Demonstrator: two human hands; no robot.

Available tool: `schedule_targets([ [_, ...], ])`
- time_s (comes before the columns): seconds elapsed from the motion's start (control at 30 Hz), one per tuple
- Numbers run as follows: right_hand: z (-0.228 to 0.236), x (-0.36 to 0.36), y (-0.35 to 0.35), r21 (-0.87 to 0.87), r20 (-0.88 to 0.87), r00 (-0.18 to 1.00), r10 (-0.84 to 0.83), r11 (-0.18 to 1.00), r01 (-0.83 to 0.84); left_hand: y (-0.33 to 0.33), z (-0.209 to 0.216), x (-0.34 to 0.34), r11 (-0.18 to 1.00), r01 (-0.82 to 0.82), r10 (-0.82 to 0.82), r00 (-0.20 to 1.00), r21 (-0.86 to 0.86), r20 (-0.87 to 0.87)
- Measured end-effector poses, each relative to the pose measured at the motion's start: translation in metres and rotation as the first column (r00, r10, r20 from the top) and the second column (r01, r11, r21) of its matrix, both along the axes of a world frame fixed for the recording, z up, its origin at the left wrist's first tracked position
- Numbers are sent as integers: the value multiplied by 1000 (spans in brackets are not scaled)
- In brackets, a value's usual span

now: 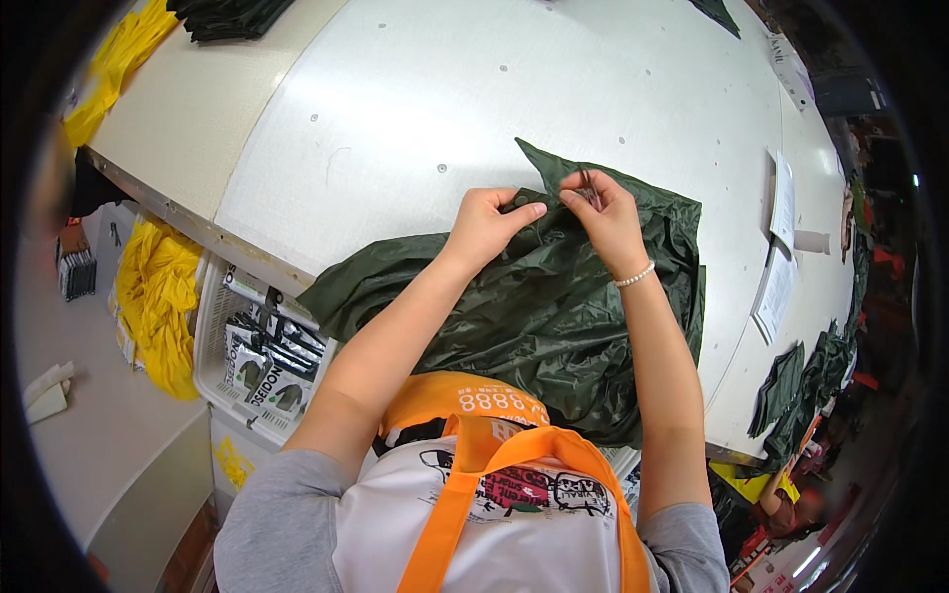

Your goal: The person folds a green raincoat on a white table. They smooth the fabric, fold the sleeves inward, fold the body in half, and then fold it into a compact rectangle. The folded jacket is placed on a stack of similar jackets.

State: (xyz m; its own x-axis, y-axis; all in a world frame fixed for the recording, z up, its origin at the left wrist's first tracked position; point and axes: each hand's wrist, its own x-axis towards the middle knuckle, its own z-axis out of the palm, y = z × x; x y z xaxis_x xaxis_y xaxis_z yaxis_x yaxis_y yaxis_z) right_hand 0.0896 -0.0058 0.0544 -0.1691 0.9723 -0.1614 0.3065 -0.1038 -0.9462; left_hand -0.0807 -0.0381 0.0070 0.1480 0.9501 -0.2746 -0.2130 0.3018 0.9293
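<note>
A dark green, shiny thin-fabric garment [554, 306] lies crumpled on the white table, its near part hanging over the edge against my apron. My left hand [486, 227] is closed on its upper edge, thumb pressed against the fabric close to a small round snap. Just to the right, my right hand [608, 219] is closed too, its thumb and forefinger meeting at the same edge. A small dark metal tool [585, 181], shaped like small scissors, is tucked in the right fingers, which partly hide it. A pointed corner of the garment spreads flat beyond both hands.
The white table [425, 109] has several small round fixings. Yellow garments [158, 296] hang at the left beside a white basket [210, 371] of packaged garments. Paper sheets [776, 282] lie at the right, with more dark green fabric [781, 390] near that edge. Another person [786, 509] is at lower right.
</note>
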Motion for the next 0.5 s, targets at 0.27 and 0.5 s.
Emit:
schedule_targets([
  [0.27, 20, -3, 10, 156, 290, 928, 235, 945, -288, -2, 4, 3, 987, -38, 67, 979, 154, -192],
  [0.5, 18, -20, -3, 488, 582, 811, -52, 820, -298, 4, 17, 5, 989, -92, 102, 991, 115, -84],
])
